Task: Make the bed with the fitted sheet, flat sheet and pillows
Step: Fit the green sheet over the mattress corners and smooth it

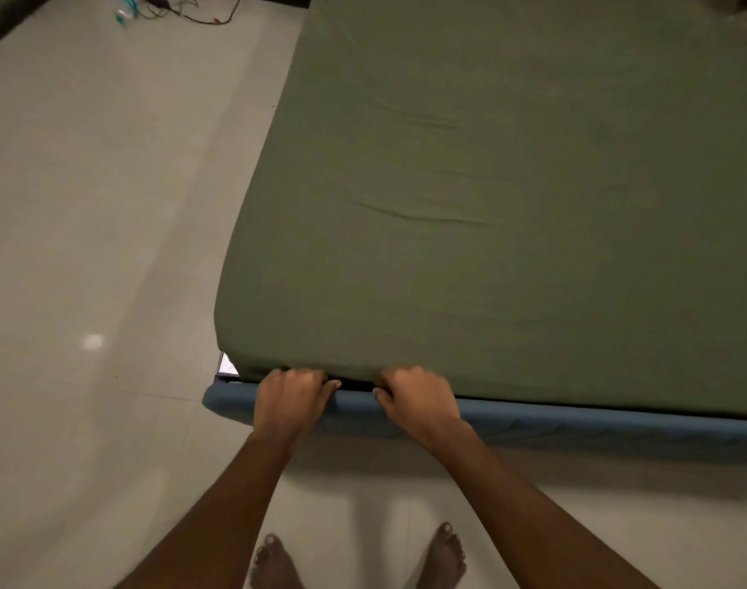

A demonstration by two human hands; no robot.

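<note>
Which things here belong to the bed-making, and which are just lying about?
Job: green sheet, blue bed frame, left hand and right hand gripping the sheet's near edge.
Lying about: dark cables and a teal-and-clear item, both on the floor, far left.

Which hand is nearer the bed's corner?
The left hand, gripping the green sheet at its hem right by the corner; the right hand grips it farther along the same edge.
</note>
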